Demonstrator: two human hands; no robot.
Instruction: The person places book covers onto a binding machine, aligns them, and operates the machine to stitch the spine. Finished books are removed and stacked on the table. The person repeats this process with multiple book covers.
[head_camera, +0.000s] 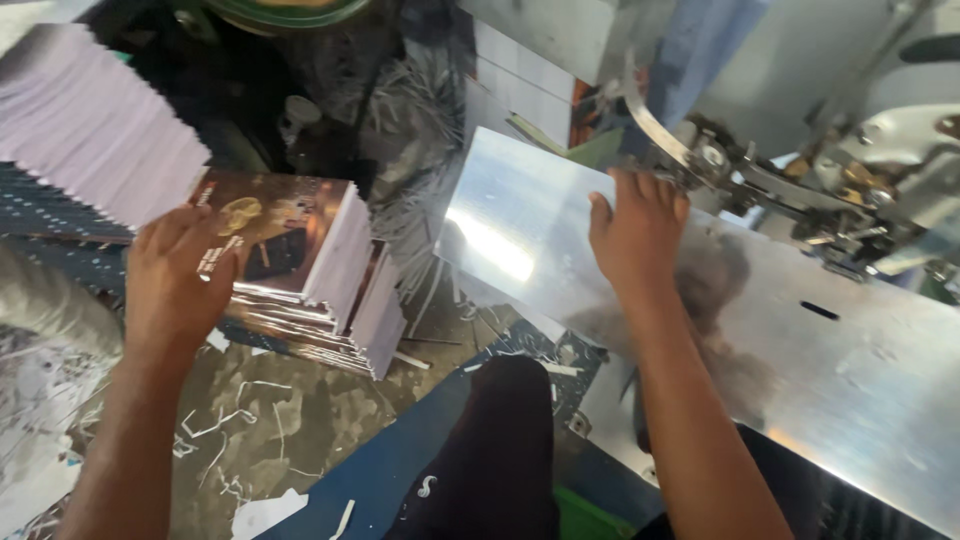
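The left hand (180, 275) lies palm down, fingers spread and curled over the near edge of the top booklet on a stack of glossy brown-covered booklets (300, 275), gripping that top copy; the stack is fanned and leaning, sitting on a littered work surface (270, 420) strewn with thin white paper trimmings. Behind it, toward the upper left corner, a long row of white-edged printed sheets (90, 120) lies stepped like shingles, cut off by the picture's edge. The right hand (635, 230) rests flat and open on the shiny metal machine table (830, 370), fingers stretched toward its far edge, holding nothing; its dim reflection shows in the metal. Just beyond the fingertips stands a metal mechanism (760, 175) of levers, bolts and curved strips, blurred so that its parts are hard to tell apart. A dark slot (819, 310) is cut into the plate to the right of the hand. At the top edge a green round rim (285, 12) is mostly cut off, and what it holds cannot be seen. The person's dark-clothed knee (500, 450) shows at the bottom.
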